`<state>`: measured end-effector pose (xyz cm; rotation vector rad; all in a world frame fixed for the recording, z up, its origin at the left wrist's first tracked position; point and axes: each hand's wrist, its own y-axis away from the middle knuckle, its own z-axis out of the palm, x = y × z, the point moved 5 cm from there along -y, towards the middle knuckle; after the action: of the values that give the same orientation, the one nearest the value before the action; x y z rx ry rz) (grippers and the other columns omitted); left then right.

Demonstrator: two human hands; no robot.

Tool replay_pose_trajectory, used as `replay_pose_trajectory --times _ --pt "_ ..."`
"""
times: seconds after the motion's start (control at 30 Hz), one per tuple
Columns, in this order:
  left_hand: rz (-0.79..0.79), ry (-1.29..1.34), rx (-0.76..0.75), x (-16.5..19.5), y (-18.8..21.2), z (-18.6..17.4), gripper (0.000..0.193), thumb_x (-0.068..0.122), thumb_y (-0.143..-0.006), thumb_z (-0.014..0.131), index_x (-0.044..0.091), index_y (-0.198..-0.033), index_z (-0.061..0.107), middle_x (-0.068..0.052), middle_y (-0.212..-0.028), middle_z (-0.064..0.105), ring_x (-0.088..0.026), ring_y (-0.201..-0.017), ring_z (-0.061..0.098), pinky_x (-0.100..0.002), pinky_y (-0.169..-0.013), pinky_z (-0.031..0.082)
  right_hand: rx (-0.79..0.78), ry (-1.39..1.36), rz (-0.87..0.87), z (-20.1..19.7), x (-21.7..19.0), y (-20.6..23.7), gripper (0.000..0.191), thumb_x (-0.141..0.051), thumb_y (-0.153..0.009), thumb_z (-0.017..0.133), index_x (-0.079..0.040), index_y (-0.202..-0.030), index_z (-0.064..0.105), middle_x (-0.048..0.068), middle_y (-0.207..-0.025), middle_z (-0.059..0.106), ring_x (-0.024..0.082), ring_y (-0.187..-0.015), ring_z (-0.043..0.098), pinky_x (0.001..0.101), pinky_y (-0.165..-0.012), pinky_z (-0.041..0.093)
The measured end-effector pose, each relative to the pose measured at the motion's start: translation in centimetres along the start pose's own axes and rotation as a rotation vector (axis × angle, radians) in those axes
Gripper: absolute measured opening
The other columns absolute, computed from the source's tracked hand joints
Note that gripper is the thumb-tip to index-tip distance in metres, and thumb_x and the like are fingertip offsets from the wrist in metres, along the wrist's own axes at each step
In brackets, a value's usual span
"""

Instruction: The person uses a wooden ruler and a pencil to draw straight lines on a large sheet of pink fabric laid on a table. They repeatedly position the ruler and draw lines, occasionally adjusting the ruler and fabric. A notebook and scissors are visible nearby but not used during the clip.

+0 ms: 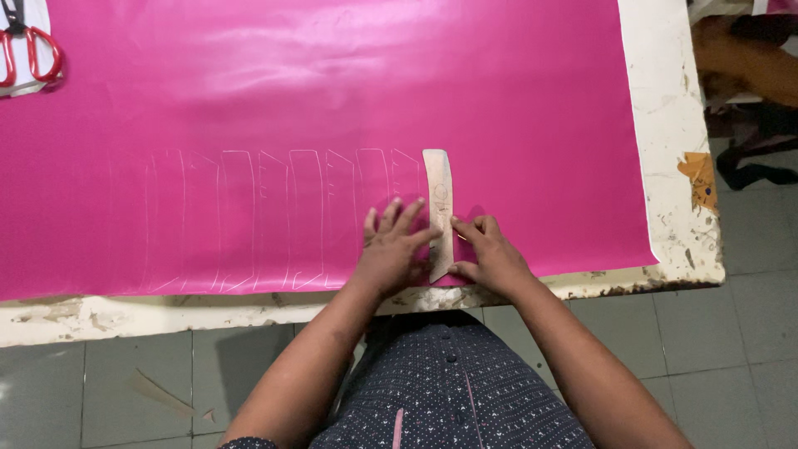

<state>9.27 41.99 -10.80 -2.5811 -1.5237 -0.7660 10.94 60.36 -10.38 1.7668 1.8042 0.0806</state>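
A worn white tabletop carries one large sheet of glossy pink material, spread flat so that it covers nearly the whole surface and reaches the near edge, which gives a smooth ground for marking. Along the lower part of the sheet runs a row of faint traced outlines, about eight narrow, slightly curved shapes set side by side and close together, probably so as to waste little of the material. At the right end of that row lies a single pale template strip, long and gently curved, laid flat on the pink sheet just beside the last outline. The left hand lies open, fingers spread, pressing down on the sheet and on the left edge of the strip, seemingly to keep it from slipping. The right hand rests against the strip's right edge near its lower end, thumb and forefinger pinched together at the edge; whether a marker sits between them cannot be told. One pair of red-handled scissors rests at the far left corner, well apart from both hands. On the grey tiled floor lies one small scrap.
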Motion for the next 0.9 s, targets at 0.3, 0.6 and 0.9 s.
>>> replay_pose_trajectory --times 0.3,0.6,0.9 --pt "0.086 -0.195 0.143 5.5 0.5 4.9 0.057 0.012 -0.092 0.061 -0.020 -0.137 0.046 -0.044 -0.136 0.054 -0.033 -0.065 0.071 -0.050 -0.059 0.059 0.251 -0.018 -0.091 -4.9 -2.7 -2.2 0.032 -0.037 -0.108 0.056 -0.013 -0.115 0.075 0.014 -0.106 0.065 0.028 -0.103 0.067 0.0403 -0.086 0.054" --pt "-0.143 0.309 0.125 4.1 -0.2 7.9 0.080 0.011 -0.085 0.066 -0.013 -0.148 0.023 -0.026 -0.077 0.070 -0.044 -0.071 0.071 -0.054 -0.066 0.056 0.017 -0.063 -0.261 -4.0 -6.9 -3.3 0.031 -0.034 -0.098 0.059 -0.008 -0.110 0.070 0.014 -0.100 0.075 0.032 -0.095 0.072 0.0437 -0.083 0.056" --pt "0.069 -0.065 0.209 4.5 -0.3 7.9 0.071 0.015 -0.083 0.065 -0.028 -0.131 0.037 -0.038 -0.105 0.065 -0.035 -0.062 0.072 -0.049 -0.056 0.059 0.018 -0.081 -0.198 -3.7 -6.9 -3.7 0.026 -0.031 -0.097 0.062 -0.009 -0.106 0.073 0.012 -0.096 0.076 0.030 -0.091 0.073 0.0440 -0.082 0.057"
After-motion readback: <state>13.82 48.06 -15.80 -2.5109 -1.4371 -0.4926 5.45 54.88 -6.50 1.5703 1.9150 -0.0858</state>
